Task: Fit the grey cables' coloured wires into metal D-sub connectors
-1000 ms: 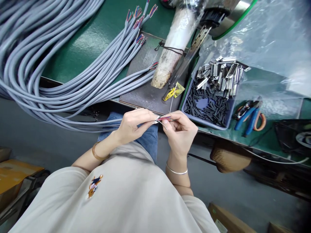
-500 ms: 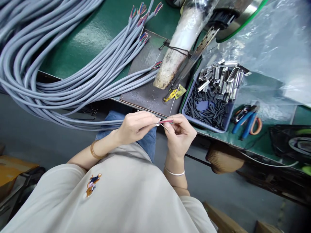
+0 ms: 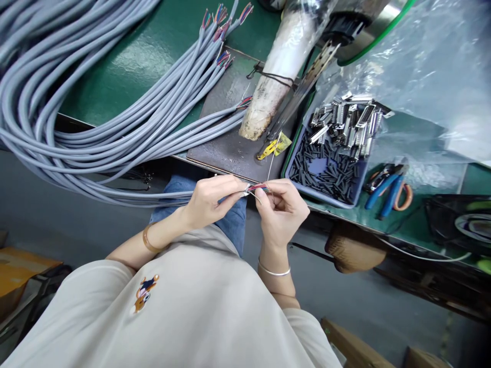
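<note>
My left hand (image 3: 215, 199) is closed around the end of a grey cable (image 3: 169, 196), just off the bench's front edge. From its fingertips stick out thin coloured wires (image 3: 258, 187), mostly red, beside a bit of whitish material at the cable's mouth. My right hand (image 3: 283, 207) pinches these wires between thumb and forefinger. A thin pale strand (image 3: 272, 166) runs from the right fingers up to a yellow piece (image 3: 268, 149) on the dark board. The wire tips are partly hidden by the right fingers.
Many grey cables (image 3: 126, 133) with stripped ends lie across the green bench at left. A plastic-wrapped tube (image 3: 264, 99) leans over the dark board (image 3: 215, 148). Right of it are a blue tray (image 3: 355, 202) of black sleeves and metal connectors (image 3: 356, 122), and pliers (image 3: 391, 191).
My right fingers have shifted slightly left along the wires, closer to my left fingertips. The left hand keeps its hold on the cable. The whole view has shifted slightly.
</note>
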Demonstrator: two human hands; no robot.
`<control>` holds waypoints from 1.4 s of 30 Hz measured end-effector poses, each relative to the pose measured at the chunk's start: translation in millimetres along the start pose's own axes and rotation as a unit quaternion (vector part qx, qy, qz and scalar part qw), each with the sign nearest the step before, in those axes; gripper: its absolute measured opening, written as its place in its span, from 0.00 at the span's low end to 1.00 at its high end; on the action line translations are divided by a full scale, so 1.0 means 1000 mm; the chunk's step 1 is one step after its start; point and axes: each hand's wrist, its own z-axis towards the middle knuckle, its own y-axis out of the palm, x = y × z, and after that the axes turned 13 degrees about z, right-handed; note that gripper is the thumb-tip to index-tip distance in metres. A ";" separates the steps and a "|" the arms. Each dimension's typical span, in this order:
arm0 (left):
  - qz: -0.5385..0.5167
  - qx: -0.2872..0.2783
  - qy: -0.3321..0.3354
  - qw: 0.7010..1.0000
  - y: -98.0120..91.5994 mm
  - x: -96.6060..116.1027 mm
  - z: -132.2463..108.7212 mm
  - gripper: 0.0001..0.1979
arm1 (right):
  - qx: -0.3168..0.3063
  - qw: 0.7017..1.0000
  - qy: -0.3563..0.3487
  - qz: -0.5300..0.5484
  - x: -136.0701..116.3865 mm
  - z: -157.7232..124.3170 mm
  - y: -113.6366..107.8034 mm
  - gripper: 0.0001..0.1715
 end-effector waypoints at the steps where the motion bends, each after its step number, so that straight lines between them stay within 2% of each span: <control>1: 0.000 -0.003 0.001 1.000 0.000 0.000 0.000 0.06 | -0.004 1.000 0.008 -0.007 -0.001 0.000 -0.001 0.02; 6: -0.017 -0.028 -0.020 0.999 -0.002 0.002 0.000 0.05 | -0.026 0.999 0.039 -0.019 -0.006 0.003 -0.005 0.05; 9: -0.070 -0.038 -0.095 0.992 -0.002 0.006 0.000 0.04 | -0.021 0.997 0.072 0.016 -0.007 0.003 -0.004 0.05; 13: -0.204 -0.042 -0.236 0.949 -0.001 0.012 0.001 0.06 | -0.006 0.992 0.103 0.074 -0.005 0.003 0.004 0.05; 18: -0.275 -0.043 -0.327 0.903 0.000 0.016 0.006 0.09 | -0.022 0.993 0.098 0.065 -0.004 0.001 0.009 0.07; 24: -0.283 -0.024 -0.331 0.900 0.001 0.022 0.016 0.07 | 0.002 0.999 0.031 -0.007 -0.007 -0.003 0.009 0.05; 27: -0.292 -0.031 -0.345 0.892 0.000 0.024 0.018 0.08 | 0.008 0.999 0.043 -0.009 -0.007 -0.001 0.009 0.07; 34: -0.308 -0.024 -0.354 0.883 -0.001 0.021 0.019 0.08 | -0.036 0.995 0.097 0.016 -0.009 0.003 0.005 0.11; 42: -0.325 -0.014 -0.346 0.880 -0.003 0.021 0.017 0.14 | -0.057 0.993 0.102 -0.006 -0.011 0.002 0.003 0.14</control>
